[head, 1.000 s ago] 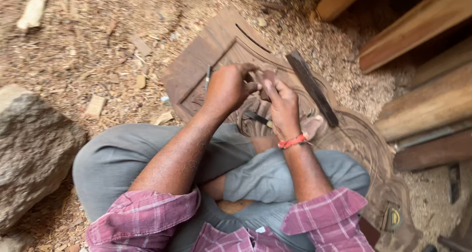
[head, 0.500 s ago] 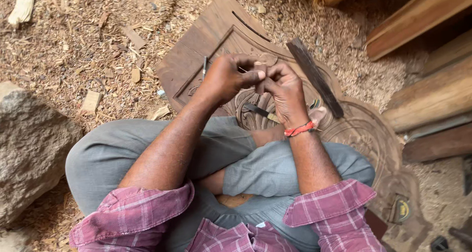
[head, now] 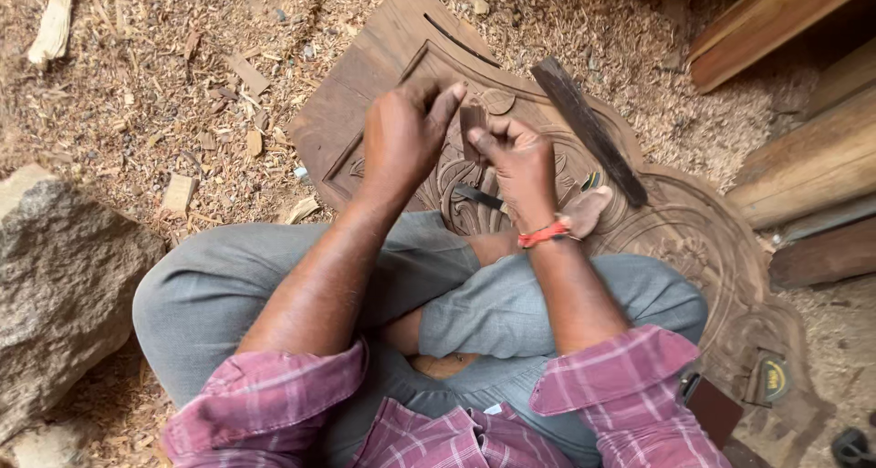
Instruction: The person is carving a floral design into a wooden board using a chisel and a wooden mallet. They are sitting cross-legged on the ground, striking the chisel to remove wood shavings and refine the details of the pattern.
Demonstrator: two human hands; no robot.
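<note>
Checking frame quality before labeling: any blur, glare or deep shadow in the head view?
Head view: soft even daylight, no glare; left hand and right hand slightly motion-blurred; carved panel and wood shavings sharp; planks at top right throw dark shadow.

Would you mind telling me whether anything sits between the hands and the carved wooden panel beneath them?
Nothing visible does: the left hand and right hand, pinching a small dark piece, hang directly above the carved wooden panel.
</note>
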